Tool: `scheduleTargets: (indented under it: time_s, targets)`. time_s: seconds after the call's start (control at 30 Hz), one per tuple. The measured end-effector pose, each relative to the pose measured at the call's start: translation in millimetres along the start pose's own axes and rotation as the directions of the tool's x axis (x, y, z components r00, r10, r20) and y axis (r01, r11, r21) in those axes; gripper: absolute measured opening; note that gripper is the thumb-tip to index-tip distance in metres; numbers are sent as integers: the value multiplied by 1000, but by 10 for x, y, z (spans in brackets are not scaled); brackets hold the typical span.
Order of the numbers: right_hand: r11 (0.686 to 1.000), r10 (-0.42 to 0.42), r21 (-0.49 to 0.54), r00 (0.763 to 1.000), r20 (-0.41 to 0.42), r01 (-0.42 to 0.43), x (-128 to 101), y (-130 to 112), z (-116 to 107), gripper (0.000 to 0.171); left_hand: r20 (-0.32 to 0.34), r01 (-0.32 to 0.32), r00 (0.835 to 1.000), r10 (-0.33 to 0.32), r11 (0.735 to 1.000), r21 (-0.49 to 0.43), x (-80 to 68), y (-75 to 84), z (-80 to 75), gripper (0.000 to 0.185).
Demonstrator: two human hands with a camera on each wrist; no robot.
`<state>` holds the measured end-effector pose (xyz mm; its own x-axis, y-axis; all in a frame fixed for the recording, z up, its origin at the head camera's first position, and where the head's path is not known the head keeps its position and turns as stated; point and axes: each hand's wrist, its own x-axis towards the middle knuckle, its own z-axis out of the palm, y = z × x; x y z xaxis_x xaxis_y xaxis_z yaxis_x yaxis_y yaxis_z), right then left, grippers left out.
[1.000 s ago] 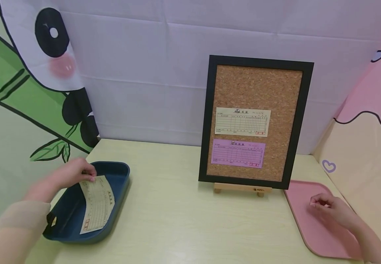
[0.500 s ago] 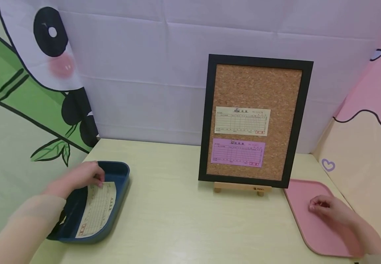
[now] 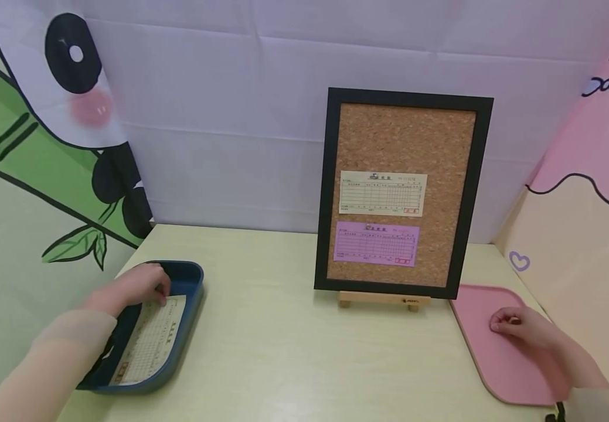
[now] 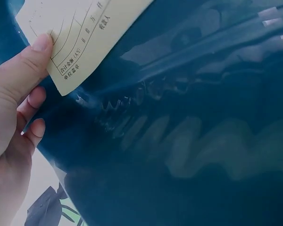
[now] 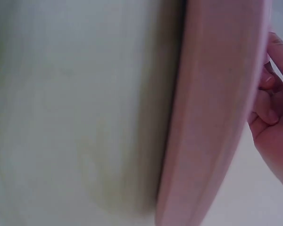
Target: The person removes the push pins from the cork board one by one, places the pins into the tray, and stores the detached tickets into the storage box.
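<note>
My left hand [image 3: 143,284] reaches into a deep blue tray [image 3: 194,305] at the left of the table. Thumb and fingers pinch one edge of a cream receipt slip [image 3: 151,343], which lies along the inside of the tray. Close up in the left wrist view, the thumb presses on the slip [image 4: 80,42] near its printed corner. Over at the right, my right hand [image 3: 528,329] hangs with loosely curled fingers above a pink tray [image 3: 486,299]; nothing shows in it. In the right wrist view the tray's side partly hides that hand [image 5: 278,94].
A black-framed cork board [image 3: 407,138] leans on a small wooden stand [image 3: 373,299] at the back. Pinned or stuck on it are a cream receipt [image 3: 380,199] and, below, a purple receipt [image 3: 375,246]. A cloth backdrop [image 3: 220,88] rises behind the table.
My left hand has moved right and down into the blue tray, lowering the cream receipt slip until it lies flatter there. The right hand has stayed almost still over the pink tray.
</note>
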<state>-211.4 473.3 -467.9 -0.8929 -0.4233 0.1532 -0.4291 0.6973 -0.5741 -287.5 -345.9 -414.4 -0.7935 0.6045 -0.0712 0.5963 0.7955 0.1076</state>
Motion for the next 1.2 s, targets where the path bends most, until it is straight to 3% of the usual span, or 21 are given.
scheduleTargets:
  time_s: [0.3,0.43,0.6,0.7,0.87,1.07,1.2]
  targets:
    - [997,63,-36,998,-16,-63,-29,-30,-15,5,-2,18,1000,-18,1000,17,40,6,35,17]
    - [988,149,-46,988,-27,-150,-31,-83,-33,2,6,50,999,-50,999,-3,35,9,37,15]
    - [956,283,-70,959,-17,-284,-20,-237,-116,15,-31,80,996,-81,997,-18,-4,28,5,16]
    - [957,268,-104,963,-38,-271,-15,-329,-184,15,-71,98,993,-100,995,-20,-35,89,-45,15]
    - [964,204,-156,974,-94,-217,-2,-429,-308,12,-148,128,980,-135,990,-55,-80,204,-189,18]
    - [960,218,-155,969,-116,-234,15,-603,-460,16,-209,182,959,-190,982,-59,-110,360,-404,29]
    - [954,242,-144,959,-147,-263,23,-711,-554,20,-240,269,931,-273,962,-50,-130,502,-548,36]
